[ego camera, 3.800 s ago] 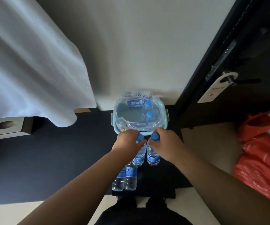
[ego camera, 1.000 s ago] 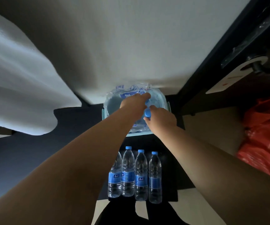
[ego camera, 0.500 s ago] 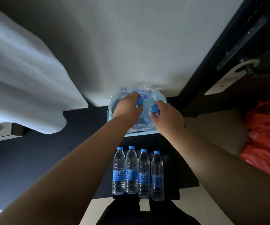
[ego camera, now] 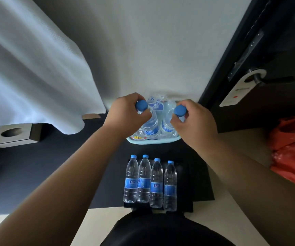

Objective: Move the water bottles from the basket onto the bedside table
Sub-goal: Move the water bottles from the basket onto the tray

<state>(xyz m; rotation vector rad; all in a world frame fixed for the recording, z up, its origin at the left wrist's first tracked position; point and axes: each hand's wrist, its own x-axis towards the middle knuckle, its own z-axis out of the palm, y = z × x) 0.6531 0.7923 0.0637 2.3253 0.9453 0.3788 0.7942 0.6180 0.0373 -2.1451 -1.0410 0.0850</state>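
Two water bottles hang above the basket (ego camera: 153, 141), one in each hand, both gripped at the neck just under their blue caps. The left bottle (ego camera: 147, 124) has its cap showing between the curled fingers of the left hand (ego camera: 125, 112), which are pinched around the neck. The right bottle (ego camera: 168, 125) is held the same way by the right hand (ego camera: 194, 121), its fingers closed on the neck below the cap. Both bottle bodies point down into the light blue basket, which is lined with crumpled clear plastic wrap (ego camera: 158, 103). Nearer the person, four more bottles (ego camera: 150, 182) stand side by side, touching, on the dark bedside table (ego camera: 194, 185). A white curtain (ego camera: 27, 68) hangs on the left above a square tissue box (ego camera: 16, 134). On the right a dark door (ego camera: 276, 50) carries a white hanger tag (ego camera: 239, 89) on its handle, with orange plastic bags (ego camera: 292, 153) lower down.
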